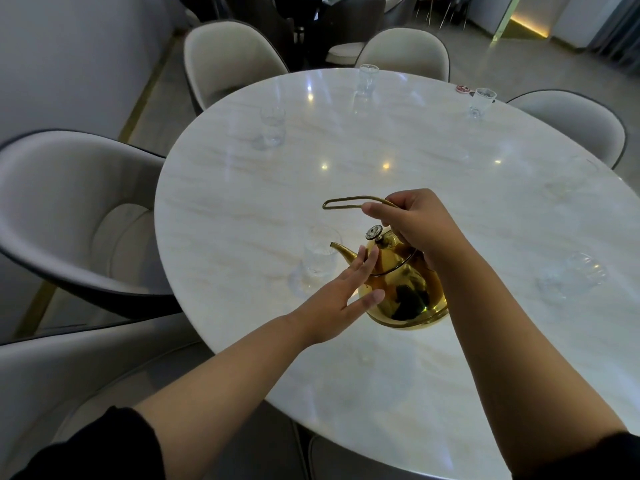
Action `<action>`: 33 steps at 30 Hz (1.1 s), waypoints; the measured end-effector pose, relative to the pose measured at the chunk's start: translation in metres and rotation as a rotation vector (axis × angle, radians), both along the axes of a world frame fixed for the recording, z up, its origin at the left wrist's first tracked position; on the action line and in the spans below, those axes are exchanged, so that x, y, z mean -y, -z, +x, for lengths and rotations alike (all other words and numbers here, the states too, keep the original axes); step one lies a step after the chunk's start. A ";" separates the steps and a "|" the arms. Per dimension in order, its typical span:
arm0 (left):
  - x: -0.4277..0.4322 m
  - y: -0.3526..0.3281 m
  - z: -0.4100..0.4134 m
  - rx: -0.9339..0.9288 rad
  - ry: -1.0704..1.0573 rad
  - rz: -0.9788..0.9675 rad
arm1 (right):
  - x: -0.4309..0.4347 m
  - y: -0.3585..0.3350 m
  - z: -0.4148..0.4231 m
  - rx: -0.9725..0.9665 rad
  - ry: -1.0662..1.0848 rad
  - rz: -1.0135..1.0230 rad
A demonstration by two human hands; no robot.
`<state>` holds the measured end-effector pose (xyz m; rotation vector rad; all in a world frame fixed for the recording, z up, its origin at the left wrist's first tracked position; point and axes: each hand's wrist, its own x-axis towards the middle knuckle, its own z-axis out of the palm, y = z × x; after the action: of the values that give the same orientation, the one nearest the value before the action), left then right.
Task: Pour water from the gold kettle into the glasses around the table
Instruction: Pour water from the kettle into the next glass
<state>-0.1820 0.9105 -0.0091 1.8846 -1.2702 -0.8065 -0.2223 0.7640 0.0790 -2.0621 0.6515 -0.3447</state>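
Fingers of the right grip (412,223) are curled round the wire handle (346,199) of the gold kettle (405,292), which seems lifted off the table (381,358) and is tipped over to that grip's left. The left grip (341,292) is flat, fingers straight, laid against the kettle's belly just under the spout (341,249): steadying, not holding.

The spout tip sits right at the nearest glass (320,252), just beyond the left grip's fingertips, so this looks like the pour into that one. To do it well, tilt slowly from the right wrist, let the flat palm guide the belly, and get the spout tip over the glass mouth, not short of it. Mind the lid knob (374,233) just below the right grip; the lid could shift as the tilt grows.

Further out there's a right-hand glass (585,271) off to the right grip's right, and three far glasses (367,79) well beyond both grips.

It's hard to call whether water is running, or how full any glass is, since clear glass on pale marble nearly vanishes. The right wrist hides part of the kettle's side.
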 end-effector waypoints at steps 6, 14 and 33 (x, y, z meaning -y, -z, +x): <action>0.003 -0.003 0.001 -0.004 0.005 0.012 | 0.004 0.000 0.003 -0.012 -0.015 -0.026; 0.006 -0.005 0.002 -0.024 0.000 -0.005 | 0.009 -0.002 0.008 -0.027 -0.038 -0.045; 0.007 -0.007 0.003 -0.047 0.007 0.001 | 0.010 -0.004 0.013 -0.072 -0.070 -0.074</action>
<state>-0.1790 0.9038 -0.0024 1.8518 -1.2486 -0.8505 -0.2094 0.7539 0.0830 -2.1703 0.6162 -0.2589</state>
